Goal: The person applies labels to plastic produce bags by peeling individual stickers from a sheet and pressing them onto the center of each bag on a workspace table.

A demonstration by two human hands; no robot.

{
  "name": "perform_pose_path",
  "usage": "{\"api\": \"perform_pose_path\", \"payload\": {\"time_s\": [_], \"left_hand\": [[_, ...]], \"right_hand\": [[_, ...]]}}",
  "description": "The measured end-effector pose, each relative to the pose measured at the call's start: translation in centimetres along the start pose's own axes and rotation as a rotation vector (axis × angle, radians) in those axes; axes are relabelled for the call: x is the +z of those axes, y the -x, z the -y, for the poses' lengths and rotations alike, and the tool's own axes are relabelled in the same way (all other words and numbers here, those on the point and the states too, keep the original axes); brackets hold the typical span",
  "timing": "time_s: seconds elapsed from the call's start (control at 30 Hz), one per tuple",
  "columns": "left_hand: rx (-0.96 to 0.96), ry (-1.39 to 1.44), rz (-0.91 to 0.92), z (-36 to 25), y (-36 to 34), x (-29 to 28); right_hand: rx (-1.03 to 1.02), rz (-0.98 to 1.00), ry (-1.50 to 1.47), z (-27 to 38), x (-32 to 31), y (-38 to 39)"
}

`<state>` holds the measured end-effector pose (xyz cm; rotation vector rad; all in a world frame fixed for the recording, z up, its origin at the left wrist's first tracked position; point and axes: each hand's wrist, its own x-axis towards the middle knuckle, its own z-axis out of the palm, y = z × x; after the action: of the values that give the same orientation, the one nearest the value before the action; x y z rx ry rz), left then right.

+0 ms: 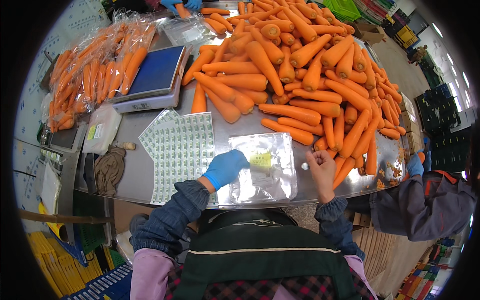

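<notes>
A flat, clear plastic bag (285, 182) with a yellow-green label (260, 161) lies on the metal table in front of me. My left hand (226, 169), in a blue glove, rests over the bag's left edge with its fingers curled; what they grip, if anything, is hidden. Just off the bag's right side, my bare right hand (322, 172) is closed, with a small round pale piece (305, 166) at its fingertips. Sheets of small green-and-white stickers (182, 150) lie left of the bag, partly under my left forearm.
Loose carrots (300, 75) are heaped across the far and right table. A blue-topped scale (155, 70) stands at left, beside bagged carrots (95, 75). A brown cloth (109, 170) lies nearer. Co-workers' gloved hands show at the far edge (182, 6) and the right (416, 164).
</notes>
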<state>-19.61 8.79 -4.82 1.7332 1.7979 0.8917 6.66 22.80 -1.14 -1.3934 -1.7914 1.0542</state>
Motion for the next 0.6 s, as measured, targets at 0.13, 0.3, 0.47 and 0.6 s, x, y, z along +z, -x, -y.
{"api": "perform_pose_path", "payload": {"time_s": [0.13,0.3,0.47,0.6], "left_hand": [[-0.513,0.69,-0.583,-1.1,-1.3,-2.5],[-0.152,0.555,-0.599,-0.7,1.2,-0.5],[0.074,-0.125,0.032,0.0,1.5,0.5],[0.055,-0.256,0.116,-0.5,-0.3,0.2]], "right_hand": [[-0.256,0.127,0.063,-0.7,2.7,1.0],[-0.22,0.24,0.133,2.7,5.7,2.1],[-0.331,0.238,0.423,2.6,5.8,1.4],[-0.292,0.021,0.295,-0.5,2.8,-0.9]]}}
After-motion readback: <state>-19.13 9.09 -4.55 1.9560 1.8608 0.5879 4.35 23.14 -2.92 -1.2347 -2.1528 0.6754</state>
